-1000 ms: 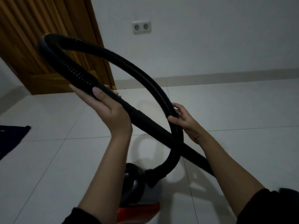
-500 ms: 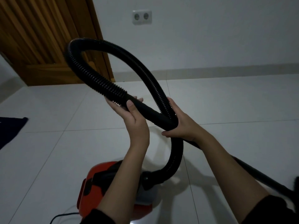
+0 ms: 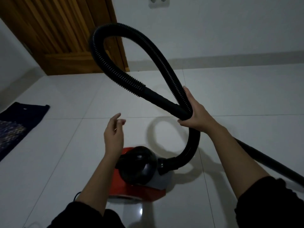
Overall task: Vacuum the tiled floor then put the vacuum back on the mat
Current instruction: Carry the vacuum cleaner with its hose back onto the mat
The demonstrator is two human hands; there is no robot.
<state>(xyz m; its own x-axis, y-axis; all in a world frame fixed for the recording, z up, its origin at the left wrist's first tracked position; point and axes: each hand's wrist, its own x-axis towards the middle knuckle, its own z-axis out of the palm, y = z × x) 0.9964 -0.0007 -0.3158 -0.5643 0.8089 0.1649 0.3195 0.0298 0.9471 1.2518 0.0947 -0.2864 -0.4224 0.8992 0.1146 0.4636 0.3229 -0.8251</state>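
Wooden door (image 3: 65, 38) stood at upper left, a double wall socket (image 3: 158, 2) on the pale wall at the top edge, a skirting strip (image 3: 230, 58) along the wall's foot; dark blue mat (image 3: 16, 122) lay at the left edge, well apart from the machine; a thin cord (image 3: 76, 195) showed just beside the left forearm. Dark sleeves covered both upper arms.

Red-and-black vacuum (image 3: 139, 175) sat low in the centre on the white tiled floor (image 3: 65, 145), not on the mat, its hose port facing right; the left forearm crossed in front of its left side.

Ribbed black hose (image 3: 105, 63) rose from that port, curved up on the right, arched over in a tall loop in front of the door and came down leftward into a smooth cuff (image 3: 161, 99); from there the rigid wand (image 3: 266, 160) ran on a long diagonal, passing behind the right forearm and out at the lower right.

Right hand (image 3: 194, 116) was clamped round the point where hose and cuff crossed, pinning both strands together, thumb underneath, fingers laid up along the ribbing. Left hand (image 3: 114, 134) hung free above the vacuum body, fingers loosely curled and holding nothing, left of the loop and apart from it.
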